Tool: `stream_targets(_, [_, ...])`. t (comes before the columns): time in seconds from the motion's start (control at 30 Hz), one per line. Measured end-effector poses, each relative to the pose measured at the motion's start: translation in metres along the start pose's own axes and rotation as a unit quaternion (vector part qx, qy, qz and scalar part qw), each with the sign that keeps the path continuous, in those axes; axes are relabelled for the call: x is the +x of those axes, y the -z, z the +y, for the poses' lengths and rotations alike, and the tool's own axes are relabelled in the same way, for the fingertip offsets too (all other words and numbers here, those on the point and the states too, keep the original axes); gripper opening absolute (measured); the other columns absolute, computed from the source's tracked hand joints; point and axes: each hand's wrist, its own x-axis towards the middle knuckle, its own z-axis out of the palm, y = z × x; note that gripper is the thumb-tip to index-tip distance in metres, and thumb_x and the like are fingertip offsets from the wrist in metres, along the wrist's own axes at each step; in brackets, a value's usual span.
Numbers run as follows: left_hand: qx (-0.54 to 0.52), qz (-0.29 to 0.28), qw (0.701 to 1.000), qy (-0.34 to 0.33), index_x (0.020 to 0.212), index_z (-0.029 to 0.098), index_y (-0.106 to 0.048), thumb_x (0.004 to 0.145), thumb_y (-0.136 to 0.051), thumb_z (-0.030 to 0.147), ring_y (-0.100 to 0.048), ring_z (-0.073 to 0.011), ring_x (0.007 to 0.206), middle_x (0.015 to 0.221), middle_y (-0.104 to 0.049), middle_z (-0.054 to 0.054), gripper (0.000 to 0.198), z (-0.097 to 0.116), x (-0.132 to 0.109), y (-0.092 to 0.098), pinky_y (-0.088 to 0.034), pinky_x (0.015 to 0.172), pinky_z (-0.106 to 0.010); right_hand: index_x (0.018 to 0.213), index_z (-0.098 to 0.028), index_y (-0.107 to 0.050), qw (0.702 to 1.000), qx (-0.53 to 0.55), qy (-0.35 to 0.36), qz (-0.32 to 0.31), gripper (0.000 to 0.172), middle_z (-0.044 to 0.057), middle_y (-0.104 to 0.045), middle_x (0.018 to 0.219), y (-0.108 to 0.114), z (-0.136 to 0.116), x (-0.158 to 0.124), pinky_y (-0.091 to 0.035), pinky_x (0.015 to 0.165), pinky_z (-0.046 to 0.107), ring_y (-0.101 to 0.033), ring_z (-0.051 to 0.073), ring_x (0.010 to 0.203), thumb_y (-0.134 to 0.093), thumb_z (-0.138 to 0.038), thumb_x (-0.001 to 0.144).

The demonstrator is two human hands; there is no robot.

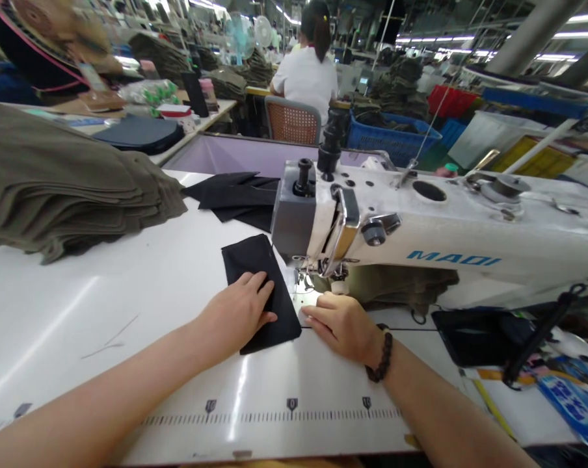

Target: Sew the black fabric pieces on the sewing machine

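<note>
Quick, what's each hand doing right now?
Left hand: open, flat on the black cloth piece.
Right hand: fingers curled at the cloth's edge; grip cannot be told.

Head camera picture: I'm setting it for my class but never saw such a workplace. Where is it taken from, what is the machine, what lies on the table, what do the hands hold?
It comes from a camera worn on a person's head, looking down at their own hands. The left hand lies flat on a black fabric piece; the right hand, with a bead bracelet on its wrist, rests at that piece's edge, right by a white sewing machine. The white table also bears a stack of olive-brown fabric and more black pieces. Another person sits farther back, facing away.
</note>
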Motion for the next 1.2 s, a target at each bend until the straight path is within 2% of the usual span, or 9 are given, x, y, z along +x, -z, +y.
stream_targets(0.17, [-0.03,0.02,0.999,-0.025,0.115,0.001,-0.052,0.082,-0.049,0.044,-0.047,-0.0313,0.103,0.116,-0.051,-0.023,0.054,-0.001,0.013,-0.006,-0.041,0.087,-0.04,0.089,-0.014,-0.063,1.0,-0.001,0.013,0.019,0.028,0.003,-0.055,0.067,-0.002,0.0,0.0,-0.032,0.058,0.026,-0.048,0.014,0.063,-0.038,-0.026,0.09])
stream_targets(0.33, [-0.092,0.03,0.993,-0.071,0.109,0.002,-0.055,0.081,-0.049,0.046,-0.046,-0.0313,0.103,0.108,-0.053,-0.022,0.052,-0.006,0.025,-0.01,-0.038,0.088,-0.042,0.092,-0.013,-0.063,0.999,-0.02,0.031,0.039,0.026,0.003,-0.056,0.067,-0.003,-0.001,0.0,-0.033,0.057,0.027,-0.048,0.015,0.062,-0.04,-0.025,0.089])
stream_targets(0.5, [-0.132,0.051,0.986,-0.086,0.106,0.005,-0.056,0.078,-0.046,0.055,-0.043,-0.0338,0.107,0.106,-0.053,-0.021,0.059,-0.014,0.024,-0.027,-0.039,0.085,-0.044,0.094,-0.013,-0.063,0.997,-0.057,0.035,0.03,0.021,0.003,-0.057,0.066,-0.004,-0.002,0.0,-0.032,0.055,0.027,-0.048,0.015,0.061,-0.047,-0.024,0.086])
stream_targets(0.63, [-0.154,0.057,0.981,-0.105,0.109,0.006,-0.054,0.079,-0.044,0.055,-0.041,-0.033,0.111,0.11,-0.052,-0.02,0.058,-0.018,0.024,-0.035,-0.036,0.088,-0.044,0.099,-0.013,-0.062,0.998,-0.064,0.009,0.017,0.023,0.004,-0.059,0.07,-0.006,-0.002,0.001,-0.034,0.056,0.027,-0.051,0.016,0.065,-0.048,-0.026,0.085])
stream_targets(0.77, [-0.166,0.052,0.978,-0.112,0.114,0.005,-0.051,0.079,-0.044,0.054,-0.043,-0.0321,0.11,0.113,-0.051,-0.021,0.06,-0.021,0.029,-0.035,-0.035,0.09,-0.044,0.103,-0.013,-0.061,0.998,-0.062,-0.016,0.001,0.025,0.005,-0.061,0.076,-0.008,-0.003,0.002,-0.037,0.059,0.027,-0.053,0.017,0.069,-0.049,-0.026,0.085])
stream_targets(1.0, [-0.177,0.036,0.977,-0.112,0.112,0.008,-0.052,0.079,-0.045,0.054,-0.044,-0.0311,0.111,0.118,-0.05,-0.019,0.058,-0.026,0.031,-0.031,-0.034,0.093,-0.044,0.105,-0.011,-0.06,0.997,-0.069,-0.019,-0.009,0.027,0.006,-0.061,0.075,-0.007,-0.004,0.004,-0.04,0.061,0.028,-0.054,0.018,0.071,-0.047,-0.025,0.086])
stream_targets(1.2, [-0.177,0.028,0.977,-0.113,0.11,0.01,-0.053,0.079,-0.048,0.052,-0.045,-0.0302,0.11,0.114,-0.053,-0.017,0.052,-0.026,0.033,-0.025,-0.034,0.093,-0.044,0.104,-0.011,-0.06,0.998,-0.068,-0.018,-0.004,0.026,0.006,-0.061,0.075,-0.006,-0.004,0.005,-0.041,0.062,0.028,-0.054,0.018,0.072,-0.048,-0.024,0.085])
